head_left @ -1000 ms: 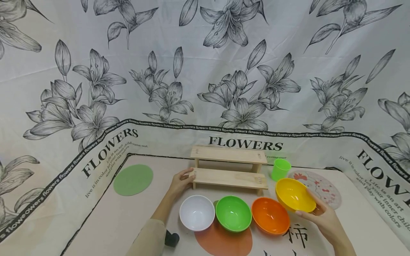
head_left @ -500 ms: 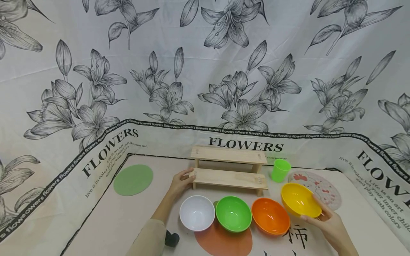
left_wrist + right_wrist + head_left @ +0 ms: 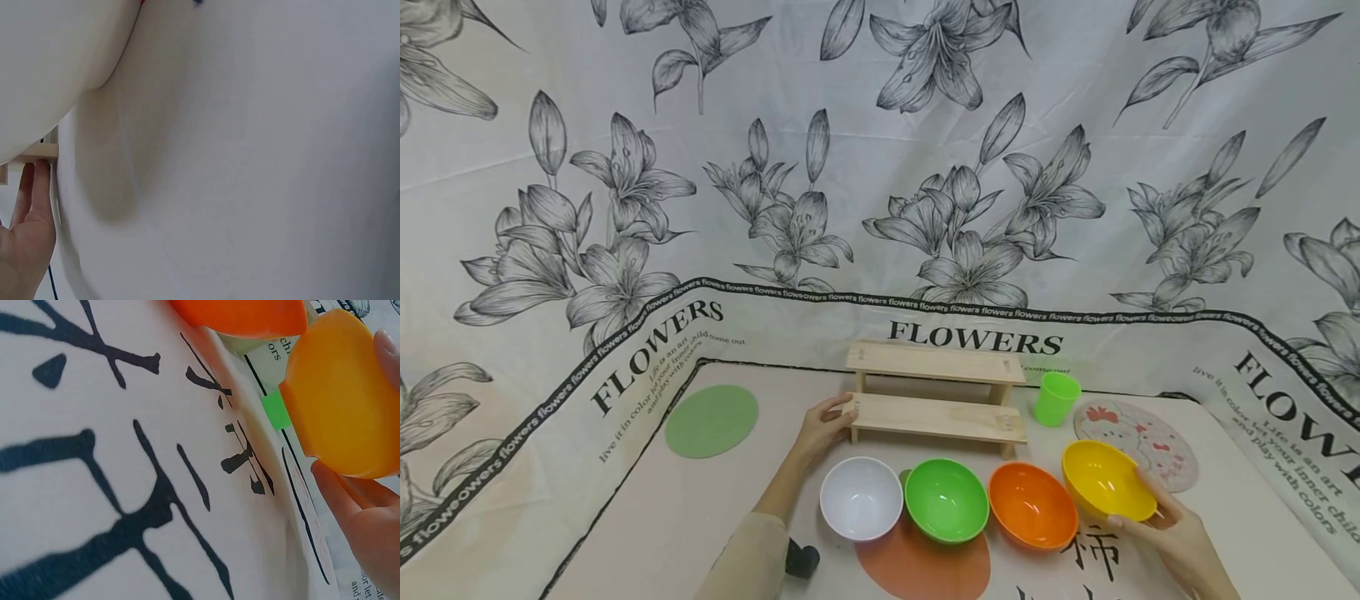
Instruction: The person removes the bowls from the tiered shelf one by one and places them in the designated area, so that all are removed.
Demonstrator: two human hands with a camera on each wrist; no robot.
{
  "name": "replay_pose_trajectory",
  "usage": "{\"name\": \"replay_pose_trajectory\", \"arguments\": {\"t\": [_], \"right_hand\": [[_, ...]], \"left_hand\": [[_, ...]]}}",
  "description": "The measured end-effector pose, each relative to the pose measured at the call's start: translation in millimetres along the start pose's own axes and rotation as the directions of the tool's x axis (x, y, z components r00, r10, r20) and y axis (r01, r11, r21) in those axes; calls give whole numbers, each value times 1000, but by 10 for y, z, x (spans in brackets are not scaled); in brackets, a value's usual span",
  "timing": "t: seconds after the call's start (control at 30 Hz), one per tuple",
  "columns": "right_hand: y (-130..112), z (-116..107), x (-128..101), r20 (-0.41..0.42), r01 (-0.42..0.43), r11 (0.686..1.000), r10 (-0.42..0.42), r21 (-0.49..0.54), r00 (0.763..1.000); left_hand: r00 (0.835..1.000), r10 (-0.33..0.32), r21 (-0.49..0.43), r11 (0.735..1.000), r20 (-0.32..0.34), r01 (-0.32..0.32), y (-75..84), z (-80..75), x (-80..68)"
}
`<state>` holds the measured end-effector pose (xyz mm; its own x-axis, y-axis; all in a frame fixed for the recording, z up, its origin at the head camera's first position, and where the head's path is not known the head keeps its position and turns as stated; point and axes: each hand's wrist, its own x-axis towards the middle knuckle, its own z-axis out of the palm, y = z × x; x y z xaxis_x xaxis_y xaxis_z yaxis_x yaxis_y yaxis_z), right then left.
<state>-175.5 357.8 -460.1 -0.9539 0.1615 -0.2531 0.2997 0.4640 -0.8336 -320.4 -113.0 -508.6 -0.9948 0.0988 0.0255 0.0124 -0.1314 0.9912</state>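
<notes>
My right hand [image 3: 1176, 533] grips a yellow bowl [image 3: 1105, 479] by its right side, thumb near the lower rim and fingers along the outer wall. In the right wrist view the yellow bowl [image 3: 344, 394] shows its outer wall, with the right hand [image 3: 369, 512] at it. To its left, an orange bowl [image 3: 1033, 506], a green bowl [image 3: 947, 500] and a white bowl [image 3: 861, 500] stand in a row. My left hand [image 3: 822, 429] touches the left end of a two-step wooden rack [image 3: 936, 414]; in the left wrist view its extended fingers [image 3: 39, 187] reach the wood.
A bright green cup [image 3: 1057, 400] stands right of the rack. The table cloth carries a green circle [image 3: 711, 421], an orange circle [image 3: 925, 567] and a pinkish patterned circle [image 3: 1157, 442]. A small black object [image 3: 802, 560] lies beside the left sleeve [image 3: 748, 554]. A flower-printed curtain [image 3: 880, 208] rises behind.
My right hand has moved the yellow bowl to the right and nearer to me, away from the orange bowl. The left hand, the rack and the other bowls keep their places.
</notes>
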Motion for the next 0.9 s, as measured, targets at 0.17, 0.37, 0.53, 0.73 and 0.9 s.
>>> {"name": "replay_pose_trajectory", "arguments": {"t": [0.17,0.37,0.53,0.73,0.9], "right_hand": [[71,1,34,8,-39,999,39,-23,999],[186,-10,61,35,-54,997,57,-62,998],[254,-7,78,52,-59,996,62,-61,997],[295,-5,87,72,-66,997,68,-30,995],[327,-9,76,78,-52,997,56,-51,995]], "left_hand": [[1000,3,6,1000,3,-3,5,-1,-1],[1000,4,0,1000,3,-4,1,-3,0],[1000,5,-3,1000,2,-5,-2,-1,9],[1000,-2,-13,1000,-5,2,-17,-5,18],[1000,-1,-12,1000,-2,1,-24,-10,17]]}}
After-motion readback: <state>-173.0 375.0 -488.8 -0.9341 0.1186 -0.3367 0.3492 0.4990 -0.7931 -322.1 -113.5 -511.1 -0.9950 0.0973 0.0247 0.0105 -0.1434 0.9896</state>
